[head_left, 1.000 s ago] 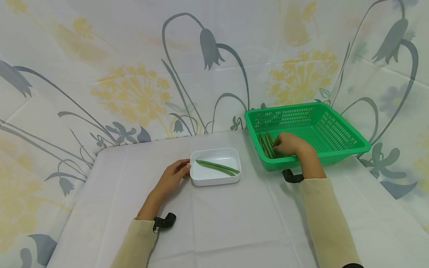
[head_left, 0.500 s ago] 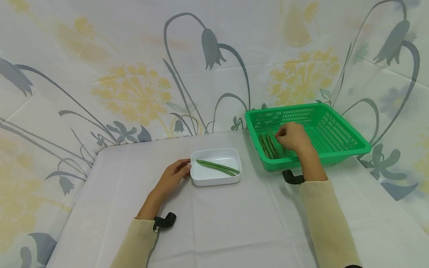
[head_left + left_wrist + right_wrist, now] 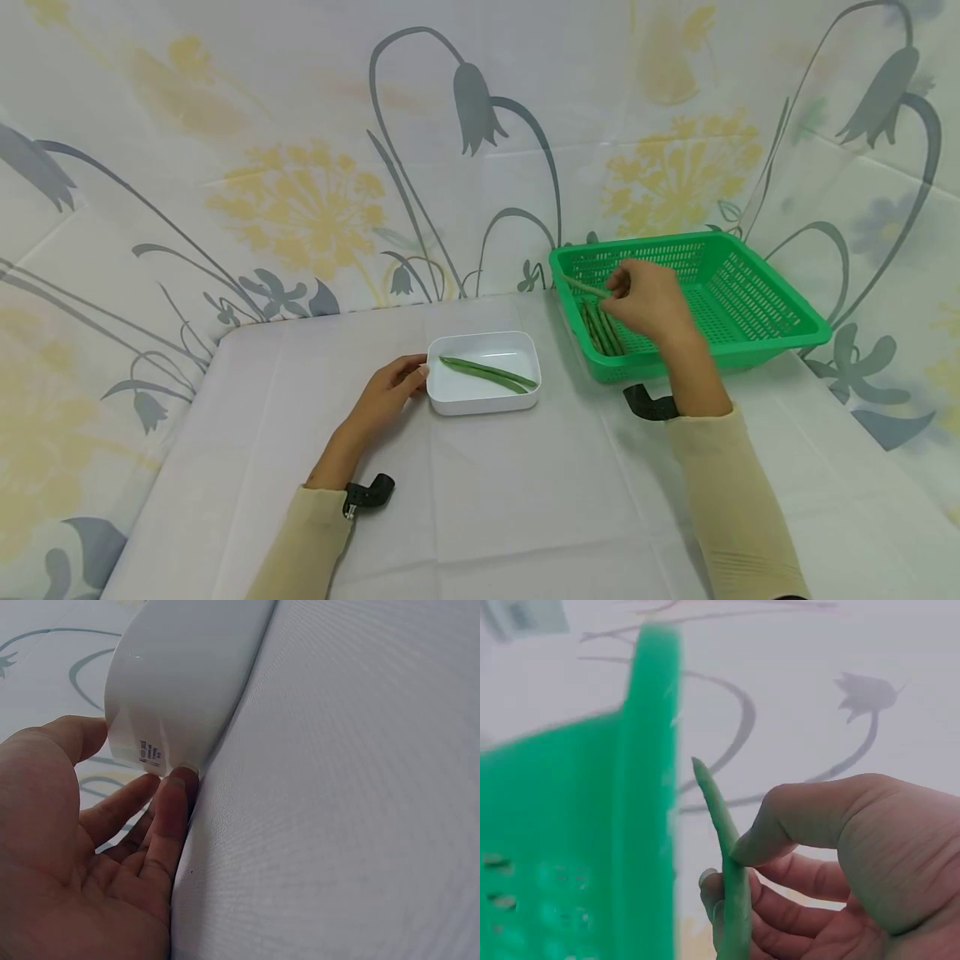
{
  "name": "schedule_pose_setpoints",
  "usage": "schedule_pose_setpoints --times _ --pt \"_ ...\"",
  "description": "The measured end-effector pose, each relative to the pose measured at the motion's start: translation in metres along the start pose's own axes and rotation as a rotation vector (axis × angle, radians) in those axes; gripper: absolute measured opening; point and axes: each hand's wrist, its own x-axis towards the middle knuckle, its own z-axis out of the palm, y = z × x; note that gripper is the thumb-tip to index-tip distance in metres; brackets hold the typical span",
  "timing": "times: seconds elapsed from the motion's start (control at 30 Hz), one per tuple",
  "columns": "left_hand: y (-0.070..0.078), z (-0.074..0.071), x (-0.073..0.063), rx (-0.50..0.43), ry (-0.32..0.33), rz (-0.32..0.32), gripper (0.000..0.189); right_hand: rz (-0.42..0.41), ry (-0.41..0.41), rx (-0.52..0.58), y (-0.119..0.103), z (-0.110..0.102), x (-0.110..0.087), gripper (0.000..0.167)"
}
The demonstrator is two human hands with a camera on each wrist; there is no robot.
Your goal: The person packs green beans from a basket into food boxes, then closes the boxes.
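My right hand [image 3: 648, 302] is raised at the left part of the green basket [image 3: 757, 343], pinching a green bean [image 3: 737, 900] between thumb and fingers. The bean's free end points left, over the basket's rim in the head view. Below, several green beans [image 3: 600, 329] lie bunched in the basket's near left corner. A white rectangular dish [image 3: 480, 407] stands on the table with two green beans [image 3: 483, 372] lying in it. My left hand [image 3: 384, 393] holds the dish's left end, thumb [image 3: 84, 736] near the rim, fingertips lower at the base.
A white cloth [image 3: 525, 500] covers the table. Patterned flower fabric [image 3: 315, 200] rises behind and at both sides. The basket stands right of the dish, near the back edge. Black wrist cameras are strapped to both wrists.
My right hand has risen from the bunch in the basket and moved slightly back, lifting out one green bean. The left hand and the dish have stayed in place.
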Motion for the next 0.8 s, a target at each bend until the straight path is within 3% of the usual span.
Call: schedule_pose_setpoints --times 0.27,0.47,0.57,0.7,0.8 --pt "0.001 -0.001 0.0 -0.001 -0.005 -0.001 0.047 -0.092 -0.005 0.03 -0.027 0.014 -0.004 0.017" --pt "-0.025 0.002 0.013 0.005 0.012 -0.006 0.047 -0.167 -0.006 0.054 -0.045 0.029 -0.009 0.016" --pt "-0.019 0.001 0.01 -0.001 0.006 -0.005 0.047 -0.197 -0.005 0.063 -0.054 0.038 -0.012 0.016" --pt "0.001 -0.001 0.001 -0.013 -0.014 -0.015 0.047 -0.238 -0.006 0.054 -0.063 0.051 -0.014 0.015" --pt "0.001 -0.002 0.0 -0.007 -0.017 -0.016 0.047 -0.276 0.004 0.056 -0.066 0.063 -0.015 0.013"
